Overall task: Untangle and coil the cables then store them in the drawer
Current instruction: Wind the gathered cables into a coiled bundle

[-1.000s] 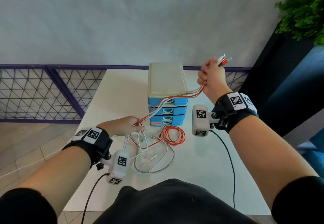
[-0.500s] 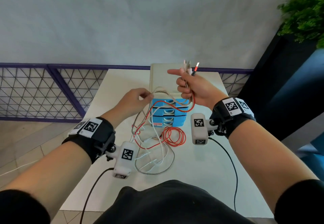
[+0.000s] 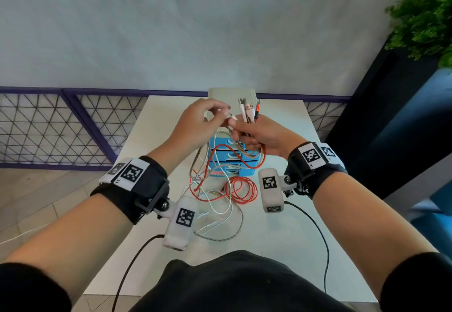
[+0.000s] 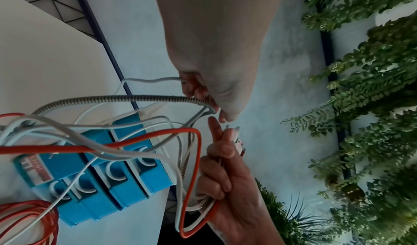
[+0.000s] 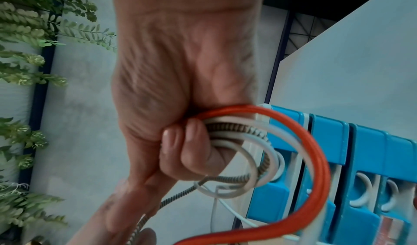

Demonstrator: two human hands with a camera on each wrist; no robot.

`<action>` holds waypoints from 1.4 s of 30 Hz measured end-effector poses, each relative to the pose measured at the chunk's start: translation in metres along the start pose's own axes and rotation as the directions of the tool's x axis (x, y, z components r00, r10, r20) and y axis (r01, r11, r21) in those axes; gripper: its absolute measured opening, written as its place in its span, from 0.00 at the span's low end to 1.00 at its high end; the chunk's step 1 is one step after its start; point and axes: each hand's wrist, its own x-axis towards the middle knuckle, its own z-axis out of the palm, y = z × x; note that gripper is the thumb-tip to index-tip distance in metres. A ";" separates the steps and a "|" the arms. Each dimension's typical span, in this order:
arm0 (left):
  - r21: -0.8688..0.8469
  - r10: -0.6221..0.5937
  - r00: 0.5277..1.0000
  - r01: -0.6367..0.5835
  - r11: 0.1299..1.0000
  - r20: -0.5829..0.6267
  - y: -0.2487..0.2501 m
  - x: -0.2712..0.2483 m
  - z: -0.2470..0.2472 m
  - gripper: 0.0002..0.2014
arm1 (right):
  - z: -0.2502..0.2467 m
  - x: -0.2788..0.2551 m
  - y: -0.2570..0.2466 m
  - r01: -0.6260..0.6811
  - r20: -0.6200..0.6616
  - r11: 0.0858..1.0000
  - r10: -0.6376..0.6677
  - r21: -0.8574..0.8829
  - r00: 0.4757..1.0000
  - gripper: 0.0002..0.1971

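Cables everywhere still, so I'm deep in the untangling bit, nowhere near coiling or the drawer. My right hand (image 3: 259,138) is fisted round a bunch of plug ends (image 3: 249,111) that stick up out of it, with the red cable (image 5: 300,129), a couple of white ones and the braided cable (image 4: 140,98) looping out below my fingers. My left hand (image 3: 195,123) is up level with it, fingertips pinching another end, white and braided strands by the look of the left wrist view, right next to my right thumb. Everything else hangs down in a mess to the worktop (image 3: 288,228), where one red coil (image 3: 241,189) sits in front of the blue drawer unit (image 3: 234,162); all its drawers look closed. Next, I reckon, I tuck this end in with the others, then pull one cable free through the loops, slowly, because the strands cross each other below my hands and yanking would just tighten the knot. A drawer needs opening later too.
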 end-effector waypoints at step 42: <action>-0.005 -0.029 0.962 0.032 0.999 0.271 -0.005 -0.001 -0.001 0.19 | 0.012 -0.005 0.007 -0.191 0.072 0.947 0.178 0.259 0.981 0.10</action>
